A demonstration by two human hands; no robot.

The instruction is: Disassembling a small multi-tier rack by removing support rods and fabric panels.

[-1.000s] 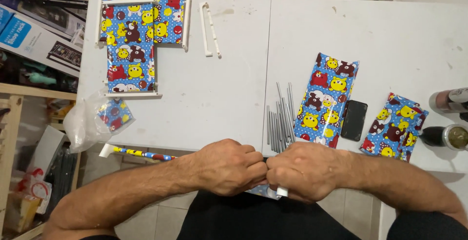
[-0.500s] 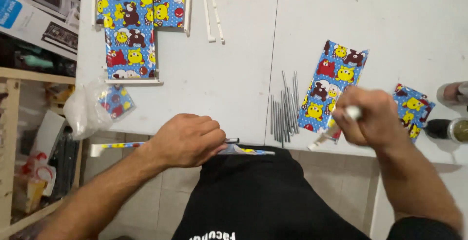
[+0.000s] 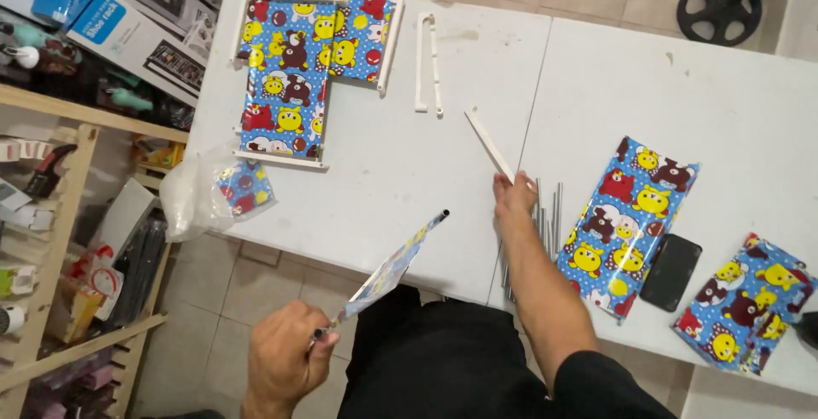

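Observation:
My left hand is below the table's near edge, gripping a thin metal rod that carries a strip of blue cartoon-print fabric. The rod slants up and right, its tip over the table. My right hand is on the white table and holds a white plastic bar that points up and left. Just right of that hand lies a bundle of several grey metal rods.
Blue cartoon-print fabric panels lie at the back left in white frames and flat at the right. A black phone, a white bracket and a plastic bag are also here. Shelves of clutter stand at left.
My right hand moved left from the right fabric panel to beside the rods, with the white bar raised. My left hand dropped below the table edge, tilting the rod with fabric upward.

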